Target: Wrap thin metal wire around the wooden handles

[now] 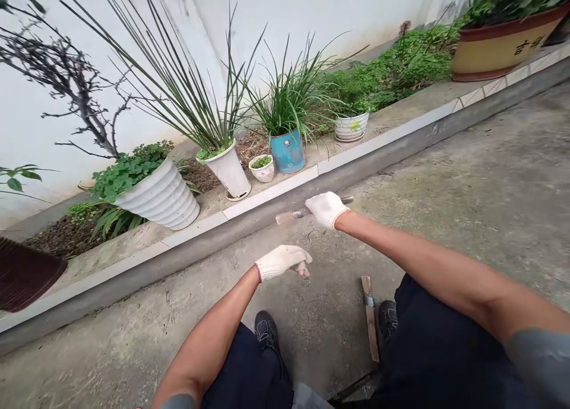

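My right hand (326, 209), in a white knitted glove, is closed around a wooden stick (285, 218) with wire coiled round it. The stick lies roughly level, close to the low kerb, and both its ends show past the glove. Below and to the left is my left hand (281, 262), gloved too. Its fingers reach forward, slightly bent, with bare fingertips showing underneath; I make out nothing held in them. On the ground by my right shoe rests a second wooden stick (371, 332), with wire wound near its upper end.
A tiled kerb (271, 192) crosses in front of me. Along it stand a ribbed white pot (162, 195), a tall white pot (229, 170), a small pot (262, 170), a blue pot (288, 152) and a large yellow planter (499, 50). My shoes (266, 330) stand on concrete.
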Demonstrator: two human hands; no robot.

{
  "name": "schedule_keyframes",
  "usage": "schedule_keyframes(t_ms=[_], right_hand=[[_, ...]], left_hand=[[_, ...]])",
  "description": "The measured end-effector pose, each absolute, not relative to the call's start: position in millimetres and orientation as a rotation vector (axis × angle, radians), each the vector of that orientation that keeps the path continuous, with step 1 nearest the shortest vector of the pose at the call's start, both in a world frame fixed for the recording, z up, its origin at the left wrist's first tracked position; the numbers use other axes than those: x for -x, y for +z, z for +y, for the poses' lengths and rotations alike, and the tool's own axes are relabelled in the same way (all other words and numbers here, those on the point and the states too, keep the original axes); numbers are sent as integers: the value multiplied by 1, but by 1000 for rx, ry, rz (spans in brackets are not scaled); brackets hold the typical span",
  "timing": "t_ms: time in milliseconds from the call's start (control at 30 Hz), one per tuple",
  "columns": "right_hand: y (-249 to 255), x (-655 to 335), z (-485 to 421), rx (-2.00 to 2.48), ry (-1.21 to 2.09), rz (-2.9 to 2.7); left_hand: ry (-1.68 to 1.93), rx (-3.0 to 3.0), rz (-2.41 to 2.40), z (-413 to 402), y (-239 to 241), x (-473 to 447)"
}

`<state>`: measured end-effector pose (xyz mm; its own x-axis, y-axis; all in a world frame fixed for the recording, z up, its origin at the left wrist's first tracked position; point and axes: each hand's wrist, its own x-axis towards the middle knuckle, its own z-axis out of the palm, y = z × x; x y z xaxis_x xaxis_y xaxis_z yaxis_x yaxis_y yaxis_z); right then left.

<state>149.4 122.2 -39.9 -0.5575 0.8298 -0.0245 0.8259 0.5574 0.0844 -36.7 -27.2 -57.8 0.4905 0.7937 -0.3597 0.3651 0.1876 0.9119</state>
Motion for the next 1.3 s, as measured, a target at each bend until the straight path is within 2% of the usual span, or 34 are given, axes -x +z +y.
schedule_keyframes(t_ms=[133,267,467,633,700,833,933,1067,1167,1300], right_hand=[[-59,-150,117,-1325,107,2582],[-59,-163,100,-985,150,2565],[-29,-185,79,-627,-416,2766],[-18,-166,76,-1008,-677,2909],[-17,-162,82,-1279,-586,2900],[-22,-166,97,-1576,-83,2868],[-33,-167,98,-1542,113,2719],[-53,-162,89,-1233,301,2522],[-60,-162,82,-966,275,2551],[-47,-172,75,-626,-101,2707]], left_hand=[[371,-1462,1148,-23,-62,37],[348,-1633,1364,-11,-58,55],[322,-1873,1458,-12,-56,67],[380,-1684,1230,-32,-65,30],[384,-1592,1138,-38,-69,15],[356,-1528,1086,-42,-72,5],[280,-1555,1151,-42,-66,14],[211,-1665,1319,-39,-50,38],[255,-1774,1458,-34,-40,58],[305,-1789,1544,-26,-37,76]])
